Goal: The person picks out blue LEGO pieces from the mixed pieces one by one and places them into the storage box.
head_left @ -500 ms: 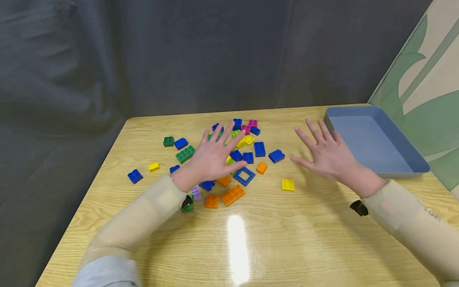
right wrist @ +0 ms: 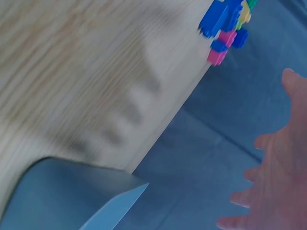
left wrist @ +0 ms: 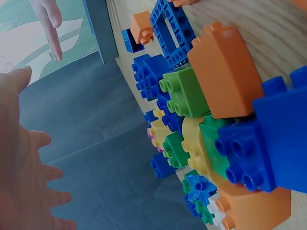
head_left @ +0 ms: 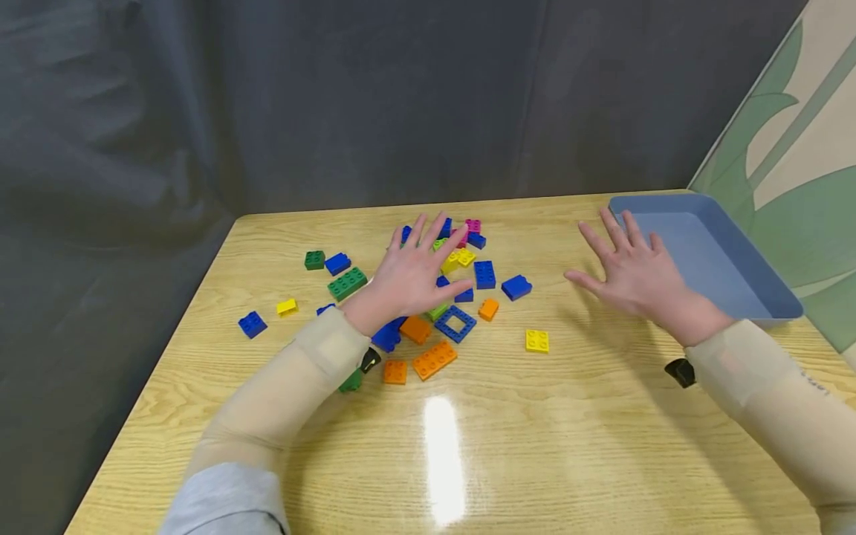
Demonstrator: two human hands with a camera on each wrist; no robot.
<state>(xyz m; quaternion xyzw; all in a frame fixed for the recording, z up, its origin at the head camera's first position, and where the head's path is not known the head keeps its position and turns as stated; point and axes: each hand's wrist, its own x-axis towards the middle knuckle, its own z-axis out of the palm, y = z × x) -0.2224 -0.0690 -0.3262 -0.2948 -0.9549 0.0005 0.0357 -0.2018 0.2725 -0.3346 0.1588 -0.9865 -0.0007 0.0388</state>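
Note:
Over a spread of colourful toy building bricks, my left hand (head_left: 411,279) hovers with its fingers straight and spread, holding nothing. It hides part of the pile in the head view. In the left wrist view an orange brick (left wrist: 224,72), a lime green brick (left wrist: 184,91) and a large blue brick (left wrist: 283,134) lie beside and below that hand. My right hand (head_left: 635,275), also spread and holding nothing, is raised above the table beside the blue-grey tray (head_left: 769,279). A yellow brick (head_left: 537,341) lies on the table to the left of it.
The wooden table (head_left: 361,461) ends at a dark curtain (head_left: 401,104) behind and on the left. A leaf-patterned panel (head_left: 802,148) stands at the right. Outlying bricks include a blue brick (head_left: 253,325) at the left and an orange brick (head_left: 435,360) in front.
Both hands have moved a little to the right and slightly farther away, fingers still spread. The bricks and tray stay in place on the table.

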